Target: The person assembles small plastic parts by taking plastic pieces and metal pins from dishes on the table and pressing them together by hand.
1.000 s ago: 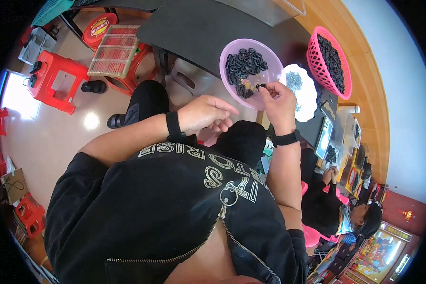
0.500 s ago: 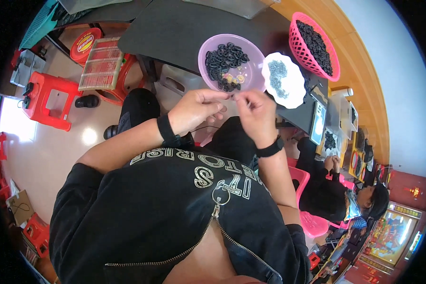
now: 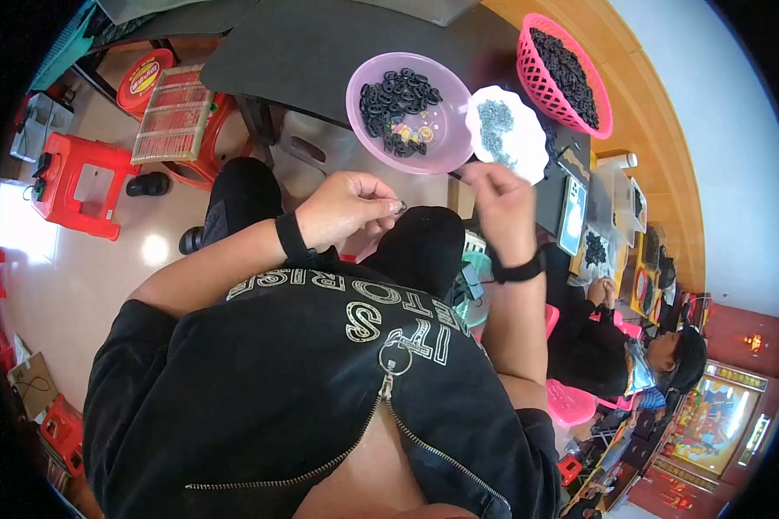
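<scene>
My left hand (image 3: 342,212) is closed in a pinch above my lap, with a small dark piece (image 3: 399,208) between thumb and forefinger. My right hand (image 3: 502,208) is at the near edge of a white scalloped dish (image 3: 530,154), fingers bent together and slightly blurred; whatever they hold, if anything, is hidden. Small silvery metal bits (image 3: 495,125) lie heaped in that dish. To its left stands a light purple bowl (image 3: 452,130) holding many black oval ring-like parts (image 3: 398,99) and a few yellowish ones.
A pink mesh basket (image 3: 537,82) full of black parts stands at the far right of the dark table (image 3: 294,52). A phone (image 3: 573,216) rests right of the dish. Red stools (image 3: 78,186) stand at left. Another person (image 3: 597,346) sits at right, hands together.
My hands have drawn apart. The right one has gone right to the white dish's edge; the left stays over my lap, a small dark piece now visible at its fingertips. The view has shifted slightly.
</scene>
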Demonstrator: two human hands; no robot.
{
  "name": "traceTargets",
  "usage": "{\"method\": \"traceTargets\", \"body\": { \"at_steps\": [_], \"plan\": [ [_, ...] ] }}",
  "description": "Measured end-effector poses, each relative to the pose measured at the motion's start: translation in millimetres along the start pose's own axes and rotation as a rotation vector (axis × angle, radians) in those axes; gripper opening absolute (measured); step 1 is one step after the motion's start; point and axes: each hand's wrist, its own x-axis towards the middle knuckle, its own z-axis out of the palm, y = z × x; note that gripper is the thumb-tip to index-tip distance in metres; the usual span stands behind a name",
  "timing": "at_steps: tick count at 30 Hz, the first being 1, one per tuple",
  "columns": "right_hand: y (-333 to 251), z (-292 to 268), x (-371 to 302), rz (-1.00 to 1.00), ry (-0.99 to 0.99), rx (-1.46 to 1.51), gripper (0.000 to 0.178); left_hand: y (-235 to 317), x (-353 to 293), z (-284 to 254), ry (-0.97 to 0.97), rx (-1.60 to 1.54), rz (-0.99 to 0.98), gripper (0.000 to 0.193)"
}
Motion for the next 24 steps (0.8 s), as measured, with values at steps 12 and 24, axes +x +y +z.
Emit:
{"method": "traceTargets", "body": {
  "at_steps": [12,24],
  "plan": [
    [57.8,-66.3,67.4,0.048,0.069,-0.85,0.014,6.2,-4.1,1.3,0.072,0.026,-0.079,0.023],
    [57.8,-57.9,75.4,0.054,0.052,-0.937,0.014,2.3,3.3,-2.8,-0.066,-0.017,-0.1,0.022]
  ]
}}
